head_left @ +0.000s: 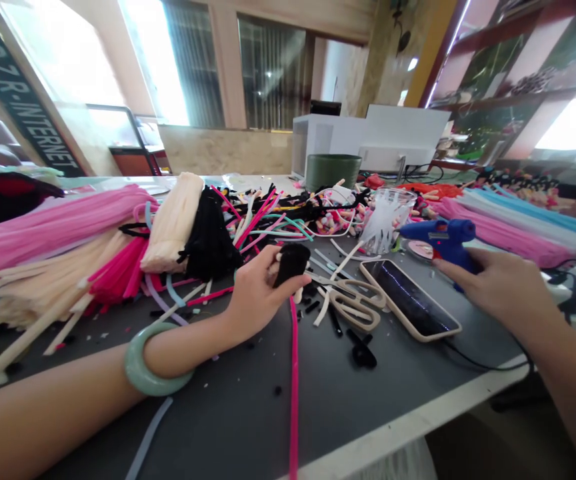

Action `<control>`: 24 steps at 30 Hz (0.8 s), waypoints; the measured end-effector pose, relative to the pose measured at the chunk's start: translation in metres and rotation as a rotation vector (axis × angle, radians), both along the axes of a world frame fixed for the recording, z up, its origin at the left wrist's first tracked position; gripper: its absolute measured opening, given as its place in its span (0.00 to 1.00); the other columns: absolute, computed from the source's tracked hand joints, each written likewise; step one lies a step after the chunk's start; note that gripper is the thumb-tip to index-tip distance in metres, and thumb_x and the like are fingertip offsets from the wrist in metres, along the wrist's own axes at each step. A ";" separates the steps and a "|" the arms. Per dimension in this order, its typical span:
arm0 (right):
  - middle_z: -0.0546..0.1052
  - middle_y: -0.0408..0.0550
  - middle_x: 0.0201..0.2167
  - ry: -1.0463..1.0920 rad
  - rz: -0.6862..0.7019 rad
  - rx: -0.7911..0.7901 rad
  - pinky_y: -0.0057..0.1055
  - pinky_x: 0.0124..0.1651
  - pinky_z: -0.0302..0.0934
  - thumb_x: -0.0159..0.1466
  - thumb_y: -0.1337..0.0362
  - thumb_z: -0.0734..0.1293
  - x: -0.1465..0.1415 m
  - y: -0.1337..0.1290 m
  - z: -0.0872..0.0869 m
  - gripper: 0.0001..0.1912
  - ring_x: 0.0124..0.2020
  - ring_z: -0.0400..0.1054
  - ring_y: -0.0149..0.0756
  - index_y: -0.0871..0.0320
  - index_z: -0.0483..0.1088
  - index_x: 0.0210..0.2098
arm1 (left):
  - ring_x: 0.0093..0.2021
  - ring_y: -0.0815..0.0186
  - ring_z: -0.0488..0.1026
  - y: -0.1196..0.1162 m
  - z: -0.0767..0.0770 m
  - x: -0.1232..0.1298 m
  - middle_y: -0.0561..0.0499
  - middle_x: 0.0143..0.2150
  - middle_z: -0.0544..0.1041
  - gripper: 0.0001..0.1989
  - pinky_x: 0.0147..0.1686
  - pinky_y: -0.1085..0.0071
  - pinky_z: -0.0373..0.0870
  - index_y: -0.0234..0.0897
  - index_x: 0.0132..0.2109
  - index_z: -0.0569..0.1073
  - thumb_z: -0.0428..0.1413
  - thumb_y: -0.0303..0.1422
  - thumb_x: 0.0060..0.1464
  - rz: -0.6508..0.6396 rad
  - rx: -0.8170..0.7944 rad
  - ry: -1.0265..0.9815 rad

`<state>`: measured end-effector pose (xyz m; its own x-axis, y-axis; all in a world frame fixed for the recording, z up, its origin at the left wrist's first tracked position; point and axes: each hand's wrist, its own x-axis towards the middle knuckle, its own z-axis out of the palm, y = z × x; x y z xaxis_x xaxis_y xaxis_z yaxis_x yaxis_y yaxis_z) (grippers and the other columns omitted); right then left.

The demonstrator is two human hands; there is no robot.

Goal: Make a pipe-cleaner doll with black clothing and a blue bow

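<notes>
– Where was the black fuzzy piece?
– It was in the left hand, above the dark table, pinched between the thumb and the bent fingers.
– And the right hand?
– It held the blue glue gun by the handle, with the fingers closed around it; whether one of them pressed the trigger, I could not tell. The gun and the piece were apart.
– What lay between the hands?
– The scissors and, nearer to the right hand, a phone.
</notes>
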<state>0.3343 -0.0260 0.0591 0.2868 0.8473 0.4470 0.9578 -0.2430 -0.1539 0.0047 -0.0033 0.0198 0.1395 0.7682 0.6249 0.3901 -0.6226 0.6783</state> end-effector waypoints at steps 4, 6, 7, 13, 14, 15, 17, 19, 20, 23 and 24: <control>0.67 0.42 0.18 0.596 0.269 0.226 0.29 0.25 0.51 0.52 0.52 0.70 -0.030 -0.016 0.002 0.15 0.21 0.59 0.32 0.58 0.72 0.27 | 0.25 0.72 0.63 0.000 0.001 0.000 0.57 0.26 0.66 0.15 0.27 0.75 0.60 0.37 0.33 0.65 0.58 0.44 0.52 0.056 0.085 0.206; 0.68 0.41 0.19 0.767 0.354 0.293 0.27 0.23 0.50 0.50 0.54 0.72 -0.045 -0.023 0.001 0.14 0.21 0.58 0.29 0.59 0.72 0.24 | 0.26 0.71 0.62 0.000 0.001 0.001 0.56 0.27 0.65 0.15 0.26 0.75 0.59 0.37 0.33 0.64 0.57 0.43 0.53 0.052 0.086 0.226; 0.71 0.42 0.21 0.855 0.417 0.312 0.26 0.24 0.52 0.49 0.55 0.72 -0.052 -0.026 -0.001 0.12 0.22 0.59 0.29 0.58 0.73 0.26 | 0.26 0.71 0.62 -0.001 0.000 0.002 0.56 0.27 0.65 0.14 0.27 0.75 0.59 0.37 0.34 0.64 0.57 0.42 0.53 0.047 0.078 0.225; 0.77 0.44 0.26 1.001 0.700 0.203 0.25 0.25 0.57 0.54 0.61 0.72 -0.086 -0.041 -0.023 0.08 0.25 0.64 0.31 0.56 0.78 0.33 | 0.31 0.68 0.65 -0.001 0.001 0.001 0.52 0.33 0.68 0.11 0.33 0.71 0.63 0.37 0.37 0.63 0.54 0.40 0.56 0.015 0.062 0.241; 0.77 0.44 0.27 1.023 0.738 0.259 0.25 0.25 0.58 0.56 0.61 0.71 -0.091 -0.043 -0.029 0.08 0.24 0.64 0.31 0.55 0.78 0.35 | 0.32 0.67 0.66 -0.001 0.001 0.001 0.51 0.33 0.68 0.11 0.34 0.70 0.63 0.37 0.37 0.63 0.53 0.40 0.57 0.014 0.073 0.254; 0.77 0.44 0.28 1.046 0.747 0.336 0.25 0.24 0.58 0.58 0.62 0.70 -0.096 -0.045 -0.036 0.08 0.24 0.65 0.31 0.54 0.77 0.38 | 0.34 0.66 0.66 -0.001 0.001 0.000 0.51 0.34 0.68 0.10 0.36 0.70 0.63 0.37 0.37 0.63 0.52 0.40 0.58 0.010 0.083 0.266; 0.78 0.44 0.33 1.053 0.818 0.368 0.26 0.25 0.60 0.59 0.63 0.68 -0.104 -0.048 -0.047 0.09 0.25 0.66 0.31 0.51 0.76 0.40 | 0.37 0.64 0.66 0.000 0.000 0.000 0.49 0.35 0.68 0.08 0.38 0.69 0.63 0.37 0.39 0.63 0.49 0.38 0.60 0.000 0.100 0.283; 0.77 0.44 0.33 1.020 0.878 0.350 0.26 0.26 0.62 0.60 0.65 0.67 -0.107 -0.050 -0.054 0.11 0.25 0.67 0.31 0.50 0.75 0.42 | 0.38 0.64 0.65 0.000 0.000 0.000 0.49 0.36 0.68 0.06 0.39 0.68 0.63 0.37 0.39 0.63 0.46 0.34 0.62 -0.013 0.110 0.287; 0.77 0.44 0.31 0.995 0.906 0.326 0.26 0.26 0.62 0.61 0.66 0.67 -0.107 -0.050 -0.057 0.12 0.24 0.67 0.31 0.50 0.75 0.43 | 0.38 0.65 0.65 0.000 -0.001 0.000 0.49 0.36 0.67 0.06 0.39 0.68 0.62 0.37 0.39 0.63 0.44 0.33 0.63 -0.022 0.113 0.281; 0.76 0.43 0.27 0.925 0.956 0.267 0.25 0.26 0.63 0.61 0.67 0.66 -0.105 -0.049 -0.058 0.12 0.24 0.68 0.31 0.49 0.74 0.44 | 0.36 0.66 0.64 0.000 -0.001 0.001 0.50 0.34 0.66 0.09 0.39 0.69 0.62 0.37 0.35 0.62 0.41 0.30 0.64 -0.058 0.127 0.250; 0.76 0.43 0.27 0.908 0.959 0.256 0.25 0.28 0.65 0.61 0.67 0.67 -0.104 -0.049 -0.059 0.11 0.25 0.69 0.32 0.50 0.75 0.43 | 0.36 0.66 0.64 0.000 -0.001 0.002 0.50 0.33 0.66 0.10 0.38 0.69 0.62 0.38 0.34 0.62 0.41 0.31 0.64 -0.066 0.134 0.241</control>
